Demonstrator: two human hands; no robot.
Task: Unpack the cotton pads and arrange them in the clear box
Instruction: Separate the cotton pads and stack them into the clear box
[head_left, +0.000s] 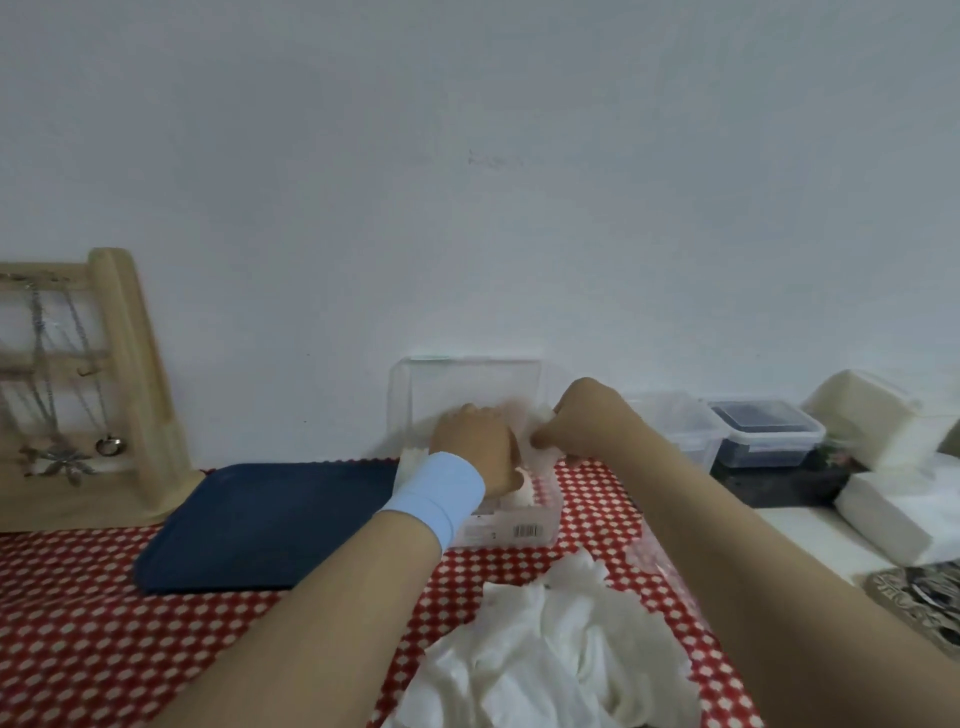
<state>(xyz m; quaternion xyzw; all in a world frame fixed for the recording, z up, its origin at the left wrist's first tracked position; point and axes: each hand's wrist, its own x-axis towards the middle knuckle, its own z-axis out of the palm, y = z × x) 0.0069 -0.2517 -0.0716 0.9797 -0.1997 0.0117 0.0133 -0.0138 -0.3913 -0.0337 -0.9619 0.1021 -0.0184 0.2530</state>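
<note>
The clear box (519, 525) sits on the red-and-white cloth near the wall, its lid (467, 384) standing up behind it. White cotton pads (522, 491) show inside the box under my hands. My left hand (475, 447), with a light blue band on the wrist, is curled over the pads in the box. My right hand (582, 423) hovers at the box's right edge, fingers curled and pinching something white and blurred. What the fingers hold is mostly hidden.
A dark blue tray (260, 525) lies left of the box. A wooden jewellery stand (119, 384) is at far left. Crumpled white material (550, 654) lies in front. Lidded containers (763, 431) and white pad stacks (883, 415) are at right.
</note>
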